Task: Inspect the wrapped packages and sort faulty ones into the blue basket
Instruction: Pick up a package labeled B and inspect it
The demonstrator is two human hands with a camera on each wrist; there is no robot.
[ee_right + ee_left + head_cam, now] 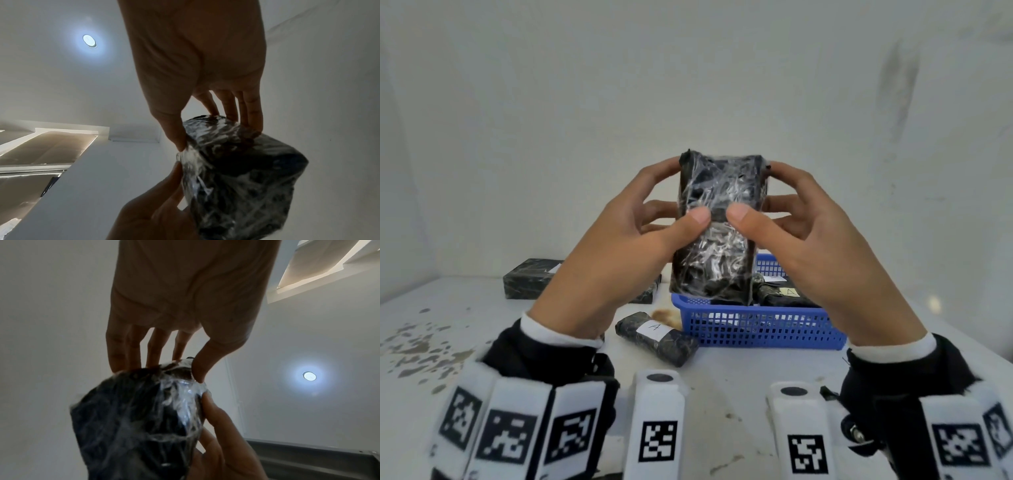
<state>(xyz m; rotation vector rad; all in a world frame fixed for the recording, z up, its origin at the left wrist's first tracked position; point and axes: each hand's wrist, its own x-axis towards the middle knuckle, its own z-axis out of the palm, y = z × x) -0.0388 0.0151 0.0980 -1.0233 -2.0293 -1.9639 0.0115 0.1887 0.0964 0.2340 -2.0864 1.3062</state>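
Both hands on one package: left hand [616, 246] and right hand [801, 246] grip the wrapped package [717, 229] from either side, thumbs pressed side by side on its near face, fingers curled round the back. It's held upright in the air, above the near rim of the blue basket [756, 329] — not in it. Basket already holds at least one labelled package [784, 294]; more lie on the table [482, 329] to its left, one [657, 337] just beside the basket. Step looks like inspection — film wrinkled, no clear tear visible from here. Next move probably needs turning it to check the hidden faces, then a verdict: basket or table
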